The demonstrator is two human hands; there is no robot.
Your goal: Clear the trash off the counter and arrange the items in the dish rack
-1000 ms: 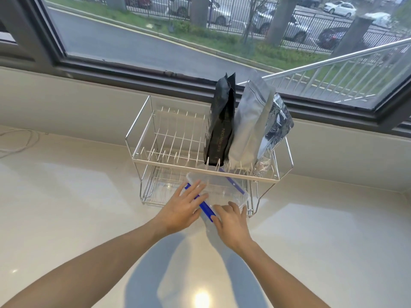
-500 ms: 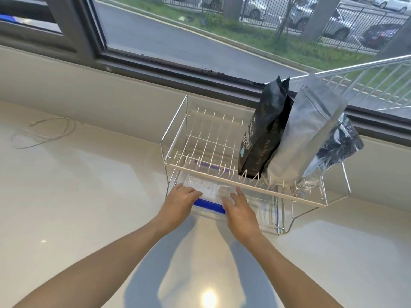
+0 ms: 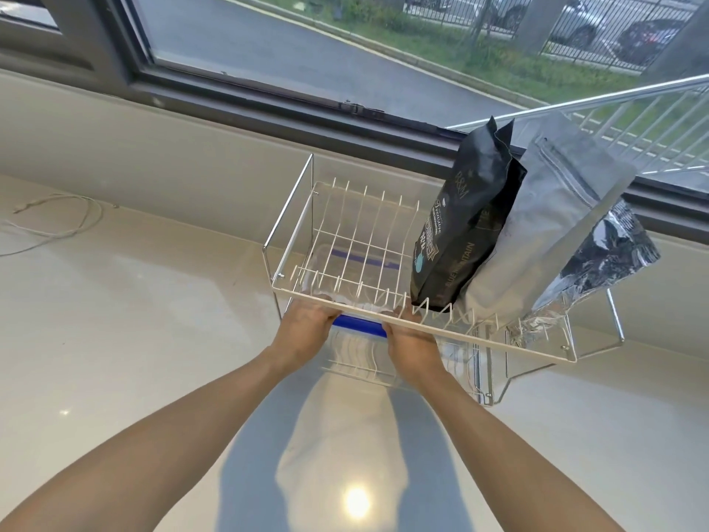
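While bags fill the rack, both hands grip a container.

The two-tier wire dish rack stands on the counter. On its upper tier, at the right, a black bag, a matte silver pouch and a shiny foil bag stand leaning. A clear container with blue clips lies in the lower tier.

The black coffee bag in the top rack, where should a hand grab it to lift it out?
Grip the black coffee bag at its crimped top, coming from above: it stands upright in the dish rack, and the silver pouch leaning against its right blocks that side.
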